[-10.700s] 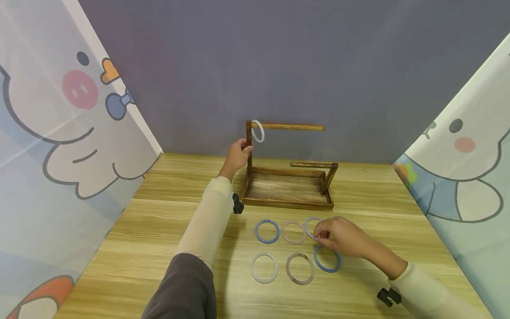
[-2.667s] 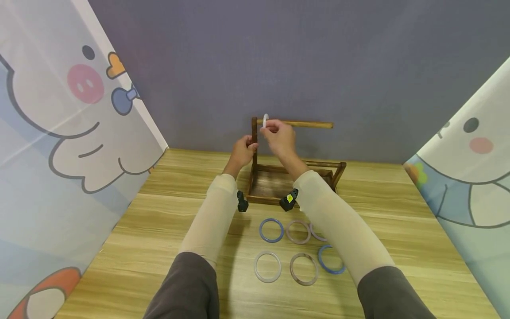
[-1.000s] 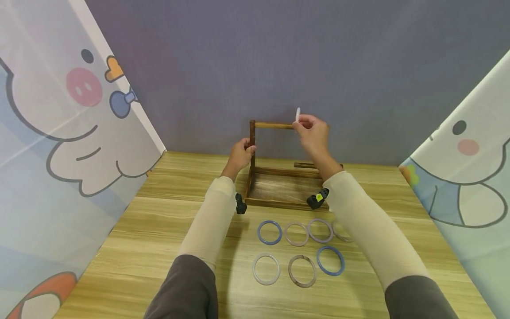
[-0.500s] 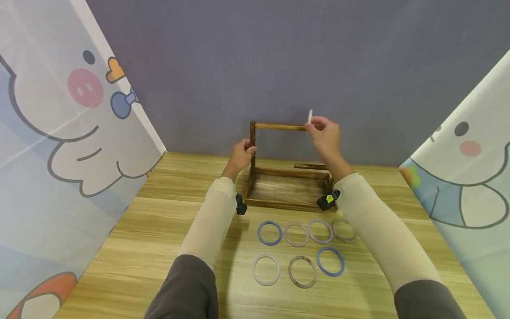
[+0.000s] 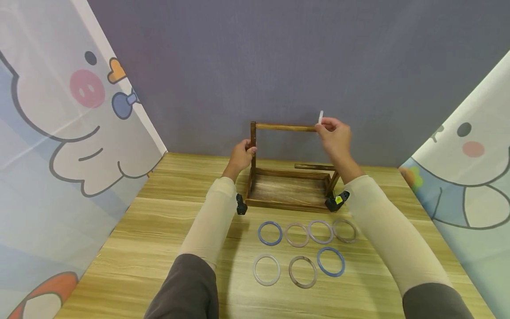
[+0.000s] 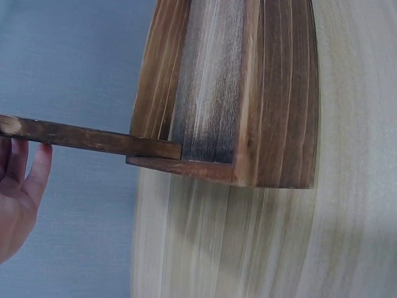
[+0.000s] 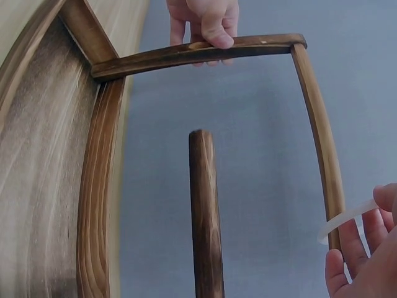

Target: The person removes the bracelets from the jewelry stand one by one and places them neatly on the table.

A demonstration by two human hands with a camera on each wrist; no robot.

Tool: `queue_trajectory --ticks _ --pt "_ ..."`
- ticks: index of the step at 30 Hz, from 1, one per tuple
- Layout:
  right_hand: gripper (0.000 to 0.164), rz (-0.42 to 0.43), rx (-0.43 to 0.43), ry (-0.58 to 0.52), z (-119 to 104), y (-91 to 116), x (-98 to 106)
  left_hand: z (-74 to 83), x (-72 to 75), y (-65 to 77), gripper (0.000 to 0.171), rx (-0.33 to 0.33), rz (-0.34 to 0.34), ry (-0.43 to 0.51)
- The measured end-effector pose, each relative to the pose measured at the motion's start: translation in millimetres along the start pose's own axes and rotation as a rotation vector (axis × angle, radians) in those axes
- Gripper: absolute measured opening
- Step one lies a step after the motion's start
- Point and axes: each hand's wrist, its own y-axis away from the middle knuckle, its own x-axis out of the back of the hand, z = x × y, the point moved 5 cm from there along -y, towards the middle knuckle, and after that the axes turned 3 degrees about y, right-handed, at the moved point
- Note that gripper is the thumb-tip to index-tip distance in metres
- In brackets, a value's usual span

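Observation:
A dark wooden bangle stand (image 5: 287, 206) has a tall left post carrying an upper bar (image 5: 284, 127) and a short right post carrying a lower bar (image 5: 312, 167). My left hand (image 5: 241, 155) grips the tall post (image 7: 248, 46), thumb on one side and fingers on the other. Near the free right end of the upper bar, my right hand (image 5: 335, 136) pinches a white bangle (image 5: 320, 117) between thumb and fingers. The right wrist view shows this bangle (image 7: 347, 217) crossing the bar; the hand hides the rest of it.
In front of the stand lie several bangles flat on the table: blue (image 5: 270, 233), pale pink (image 5: 296, 235), lavender (image 5: 320, 231) and grey-brown (image 5: 345, 231), then clear white (image 5: 266, 270), brown-streaked (image 5: 303, 272) and another blue (image 5: 330, 262). A grey wall (image 5: 215, 79) stands behind.
The white bangle hung by the tall post earlier; my right hand came up from the table bangles, pinched it and moved it right along the upper bar. My left hand stays on the post.

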Motion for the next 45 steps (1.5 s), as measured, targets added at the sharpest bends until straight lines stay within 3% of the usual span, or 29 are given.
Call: queue_trajectory --ticks 17,24,45 --pt "0.028 0.015 -0.041 0.024 6 -2 22 2.4 1.0 0.4 0.037 0.001 -0.013 0.001" --pt "0.03 0.004 -0.075 0.051 12 -6 32 -0.9 0.3 -1.6 0.047 0.036 -0.028 0.021" --pt "0.032 0.03 -0.061 0.093 18 5 57 -0.9 0.5 0.7 0.034 0.019 -0.012 0.036"
